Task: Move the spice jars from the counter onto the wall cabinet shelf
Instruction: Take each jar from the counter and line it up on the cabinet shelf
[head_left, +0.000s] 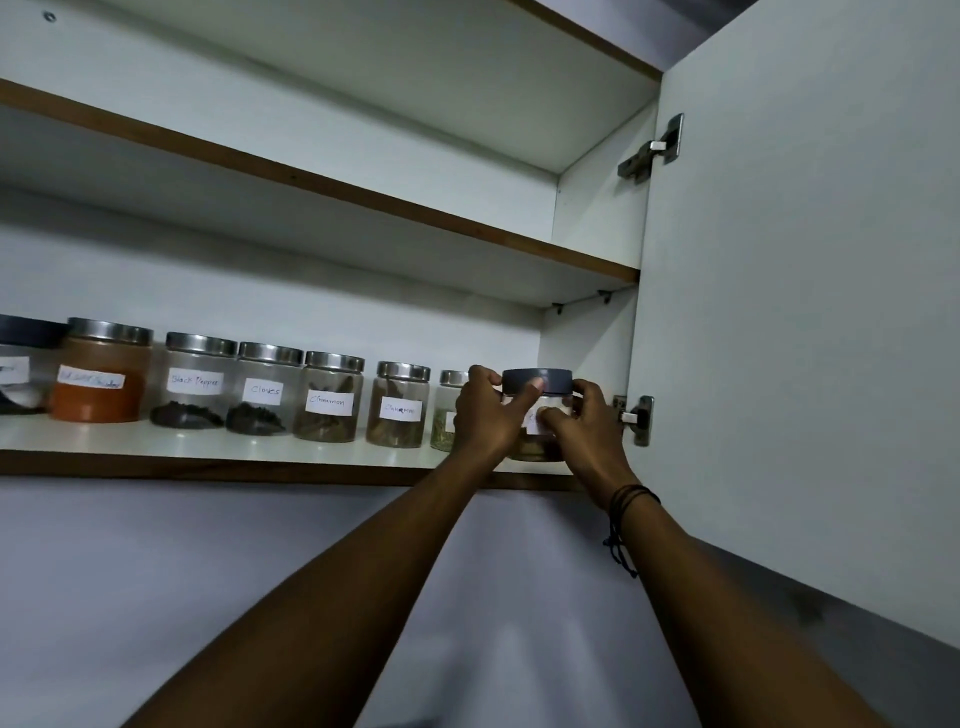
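A clear spice jar with a dark grey lid (537, 380) stands at the right end of the lower cabinet shelf (218, 446). My left hand (485, 413) grips its left side, thumb on the lid's edge. My right hand (584, 421) holds the right side, thumb across the white label. Left of it, a row of steel-lidded labelled jars fills the shelf: a partly hidden green-spice jar (448, 410), two cinnamon jars (397, 411) (331, 397), cloves (266, 388), black pepper (196, 380) and an orange powder jar (101, 370).
The open cabinet door (810, 291) stands close on the right, with hinges (652, 148) (638, 418) beside the jar. A bare upper shelf (332, 200) runs overhead. Another dark-lidded jar (23, 364) sits at the far left. A plain wall lies below the cabinet.
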